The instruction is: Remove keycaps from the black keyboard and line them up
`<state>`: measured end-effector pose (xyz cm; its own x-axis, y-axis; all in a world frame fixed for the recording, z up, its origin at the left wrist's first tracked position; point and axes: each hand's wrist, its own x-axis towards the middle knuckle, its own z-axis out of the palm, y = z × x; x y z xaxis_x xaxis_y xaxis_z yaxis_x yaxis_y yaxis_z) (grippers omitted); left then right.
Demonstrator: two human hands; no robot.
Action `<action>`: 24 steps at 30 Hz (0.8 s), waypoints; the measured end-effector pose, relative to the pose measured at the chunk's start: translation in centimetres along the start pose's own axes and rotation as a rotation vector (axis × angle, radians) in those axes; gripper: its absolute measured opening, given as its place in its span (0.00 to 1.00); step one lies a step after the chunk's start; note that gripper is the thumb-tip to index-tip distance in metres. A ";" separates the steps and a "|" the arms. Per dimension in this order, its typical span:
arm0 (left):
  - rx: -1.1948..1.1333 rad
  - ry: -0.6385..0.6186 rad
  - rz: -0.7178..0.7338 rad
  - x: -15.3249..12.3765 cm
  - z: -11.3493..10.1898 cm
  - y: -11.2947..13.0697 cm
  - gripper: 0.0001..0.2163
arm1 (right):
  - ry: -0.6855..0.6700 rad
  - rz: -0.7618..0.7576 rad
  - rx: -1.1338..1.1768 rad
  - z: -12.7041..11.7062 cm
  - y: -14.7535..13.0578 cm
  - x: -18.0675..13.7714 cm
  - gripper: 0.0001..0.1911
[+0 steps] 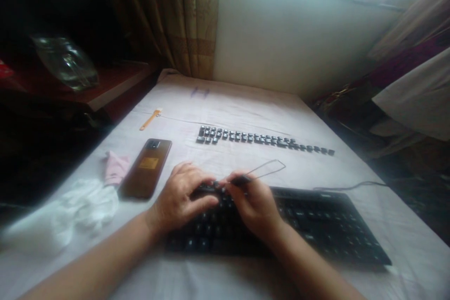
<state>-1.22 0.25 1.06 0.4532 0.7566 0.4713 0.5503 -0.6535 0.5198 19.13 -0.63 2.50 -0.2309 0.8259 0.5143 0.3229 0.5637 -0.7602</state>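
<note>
A black keyboard [330,225] lies in front of me, and some places along its upper rows look bare of keycaps. In my right hand [258,206] is a wire keycap puller [242,179] with a dark handle; its thin wire loop sticks out to the right. The fingertips of this hand meet the keyboard's upper edge near the left hand. My left hand [183,197] rests over the upper left part of the keyboard, thumb apart from the fingers, index fingertip at a key. Beyond the keyboard, loose black keycaps [244,137] are laid out in rows.
Left of the keyboard lie a brown phone [146,168], a pink cloth [116,168] and a crumpled white cloth [80,211]. An orange-handled brush-like tool [150,120] lies farther back. The keyboard's cable [351,184] runs right. A glass vessel [66,63] stands on a wooden surface.
</note>
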 end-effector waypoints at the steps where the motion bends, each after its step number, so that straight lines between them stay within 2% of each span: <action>1: -0.020 -0.015 0.007 0.0 0.1 0.2 0.13 | 0.003 -0.020 -0.005 0.0 -0.1 0.0 0.04; 9: -0.168 0.003 -0.079 -0.1 0.8 0.2 0.06 | -0.004 -0.115 0.020 0.3 -0.9 0.2 0.06; 18: -0.187 -0.033 -0.248 0.2 0.3 0.6 0.05 | 0.095 -0.139 -0.058 -0.3 -0.9 0.9 0.06; 21: -0.202 -0.016 -0.309 0.2 0.3 0.6 0.06 | 0.043 -0.179 -0.119 -1.1 -0.5 1.0 0.09; 24: -0.231 0.014 -0.370 -0.1 0.5 0.2 0.11 | -0.077 -0.242 -0.278 -1.8 0.2 0.7 0.11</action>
<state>-0.82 0.04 0.70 0.2445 0.9415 0.2320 0.5019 -0.3276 0.8005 20.71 0.10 3.41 -0.3957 0.6714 0.6267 0.4853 0.7322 -0.4780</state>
